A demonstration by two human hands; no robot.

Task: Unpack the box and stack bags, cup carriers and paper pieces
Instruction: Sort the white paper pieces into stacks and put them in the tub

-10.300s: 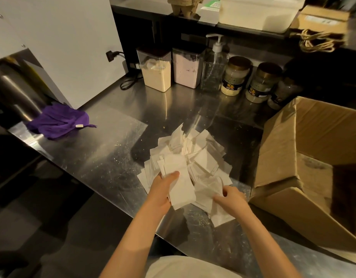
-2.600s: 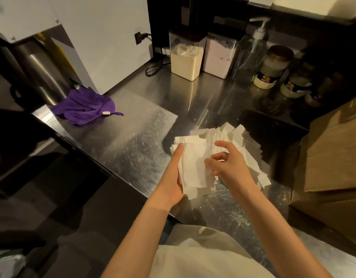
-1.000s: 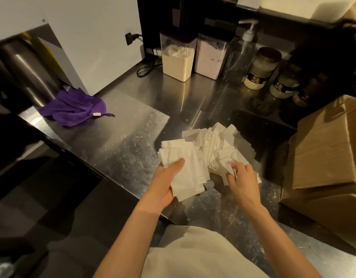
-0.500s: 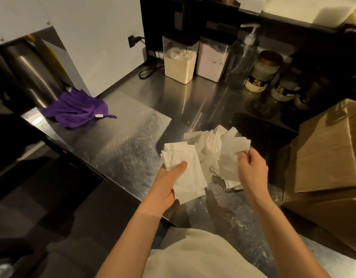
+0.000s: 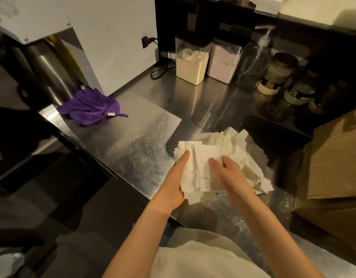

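Observation:
A stack of white paper pieces [image 5: 201,157] rests in my left hand [image 5: 176,181], thumb on top and fingers underneath, just above the steel counter [image 5: 133,145]. My right hand [image 5: 226,173] lies over the right side of that stack and holds paper pieces against it. More loose paper pieces [image 5: 239,141] lie fanned out on the counter behind and to the right. The brown cardboard box [image 5: 333,167] stands at the right edge of the counter.
A purple cloth [image 5: 91,108] lies at the counter's left end beside a white machine [image 5: 105,37]. Along the back stand two clear powder containers [image 5: 192,61], a pump bottle [image 5: 257,61] and several jars [image 5: 275,75]. The counter's front edge runs diagonally by my left wrist.
My right hand lifted a bunch of paper pieces from the loose pile and brought it left onto the stack in my left hand. The left hand stayed about where it was.

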